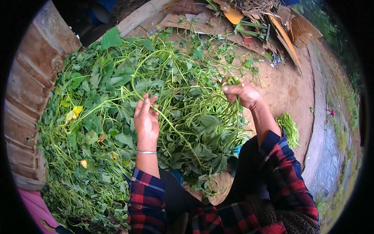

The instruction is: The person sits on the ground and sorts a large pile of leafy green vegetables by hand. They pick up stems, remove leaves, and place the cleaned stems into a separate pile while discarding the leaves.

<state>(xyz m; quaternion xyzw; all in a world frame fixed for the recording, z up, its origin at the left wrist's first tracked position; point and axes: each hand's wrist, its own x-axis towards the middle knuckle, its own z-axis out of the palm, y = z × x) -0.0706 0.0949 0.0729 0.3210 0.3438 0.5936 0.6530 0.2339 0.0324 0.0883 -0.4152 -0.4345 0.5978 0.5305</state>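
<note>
My left hand (147,118) pinches a long green vine stem (172,126) between thumb and fingers, above a wide heap of leafy vines (117,76). The stem arches up beyond the fingers and trails down toward my lap. Farther right, my right hand (241,91) is closed around a bundle of green stems (233,80). Their cut-looking ends stick out above the fist, and the lengths hang below it. Loose leafless stems (210,106) lie on the heap between both hands. Some leaves in the pile are yellow.
A wooden plank wall (30,96) borders the heap on the left. A bunch of stems (288,130) lies on the bare earth floor (280,90) by my right forearm. Wood scraps (282,38) and a woven basket (304,30) stand at the back right. Pink cloth (36,209) shows lower left.
</note>
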